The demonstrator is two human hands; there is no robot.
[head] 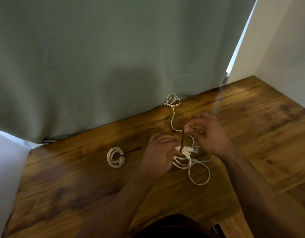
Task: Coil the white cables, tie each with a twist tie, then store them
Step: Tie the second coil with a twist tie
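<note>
- White cable (182, 160) at desk (251, 134) centre: part-coiled, loose loop sagging toward 5 o'clock, free tail running to 12 o'clock into a small tangle by the curtain (96, 57).
- Left hand (158, 155) clamped round the coil bundle near its plug end.
- Right hand (208, 133) pinching the upper end of the dark twist tie (182, 140), standing upright off the bundle.
- Likely light, limp, springy; loops probably slip apart unless pinched where all strands cross.
- Best held at the bundle's crossing point, tie wrapped right beside the fingers.
- Tie looks thin and bendable; probably holds a twist, kinks if overworked.
- Finished coil (115, 157), already tied, at 9 o'clock of the hands.
</note>
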